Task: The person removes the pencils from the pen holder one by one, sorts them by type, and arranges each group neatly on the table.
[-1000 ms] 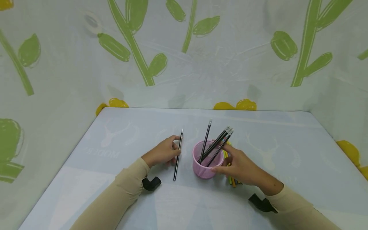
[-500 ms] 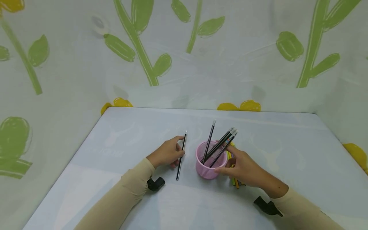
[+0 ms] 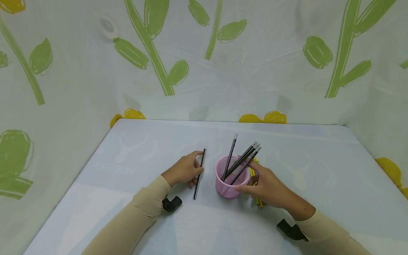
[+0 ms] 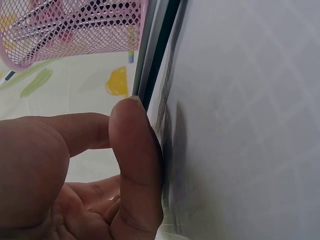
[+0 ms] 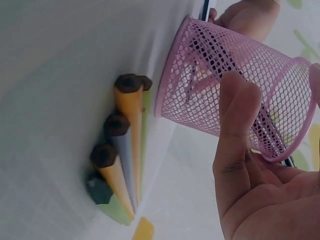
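My left hand (image 3: 185,170) pinches a black pencil (image 3: 199,177) with a pale upper end, on the left of a pink mesh pencil cup (image 3: 225,191). In the left wrist view, the thumb and a finger meet at the pencil (image 4: 155,50), close to the table surface. My right hand (image 3: 266,182) holds the cup by its right side, thumb at the near rim and fingers at the far side. Several black pencils (image 3: 239,161) lean inside the cup. In the right wrist view the cup (image 5: 205,112) shows beside the curled fingers.
Several coloured pencils (image 5: 129,115) lie on the table beside the cup, partly hidden by my right hand in the head view. The white table (image 3: 127,198) meets a pale wall (image 3: 248,71) with green leaf prints at its back edge.
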Motion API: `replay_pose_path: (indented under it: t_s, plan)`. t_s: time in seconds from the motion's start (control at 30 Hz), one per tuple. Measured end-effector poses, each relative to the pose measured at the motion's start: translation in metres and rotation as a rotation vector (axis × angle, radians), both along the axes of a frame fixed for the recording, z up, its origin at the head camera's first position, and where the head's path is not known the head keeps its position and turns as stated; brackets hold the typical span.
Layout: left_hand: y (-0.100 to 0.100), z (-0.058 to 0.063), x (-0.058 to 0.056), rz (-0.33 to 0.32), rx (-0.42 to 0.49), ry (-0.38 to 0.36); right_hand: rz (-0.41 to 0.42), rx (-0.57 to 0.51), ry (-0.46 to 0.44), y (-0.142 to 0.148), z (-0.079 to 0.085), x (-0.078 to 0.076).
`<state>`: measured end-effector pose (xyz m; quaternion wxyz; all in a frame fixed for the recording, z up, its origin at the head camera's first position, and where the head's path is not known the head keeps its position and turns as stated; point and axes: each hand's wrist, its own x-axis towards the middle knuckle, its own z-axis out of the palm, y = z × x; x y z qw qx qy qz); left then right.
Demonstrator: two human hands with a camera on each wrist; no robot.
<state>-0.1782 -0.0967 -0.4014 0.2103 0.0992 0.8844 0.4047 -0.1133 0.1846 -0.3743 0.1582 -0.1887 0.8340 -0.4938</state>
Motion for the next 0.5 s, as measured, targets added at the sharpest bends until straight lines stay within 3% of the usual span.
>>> replay_pose_path:
  t_s: [0.5]
  plan:
    - [-0.0027,-0.0001,0.0008,-0.013,0.015,-0.001,-0.010,0.010,-0.019,-0.0056,0.0001,-0.0012]
